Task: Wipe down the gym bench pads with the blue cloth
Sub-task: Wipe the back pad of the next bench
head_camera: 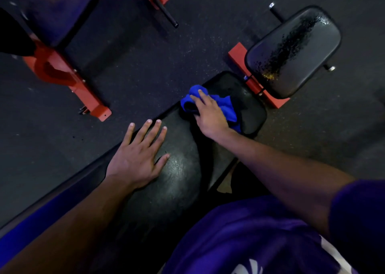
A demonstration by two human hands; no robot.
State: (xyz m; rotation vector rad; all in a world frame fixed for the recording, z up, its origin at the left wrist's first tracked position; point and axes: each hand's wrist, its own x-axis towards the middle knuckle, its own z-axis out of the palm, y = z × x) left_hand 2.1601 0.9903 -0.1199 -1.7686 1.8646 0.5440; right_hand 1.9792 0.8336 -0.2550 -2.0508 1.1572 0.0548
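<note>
A long black bench pad (179,182) runs from the lower left toward the centre. A shorter black seat pad (252,107) adjoins its far end. The blue cloth (226,107) lies bunched on the near left part of the seat pad, at the seam between the two pads. My right hand (210,117) presses down on the cloth with the fingers spread over it. My left hand (139,155) rests flat on the long pad, fingers straight and spread, a short way left of the cloth.
A second black pad (295,50), worn and flaked down its middle, stands at the upper right on a red frame (239,55). Another bench with a red frame (68,75) and a dark pad (58,9) stands at the upper left. Dark speckled rubber floor (145,55) lies between them.
</note>
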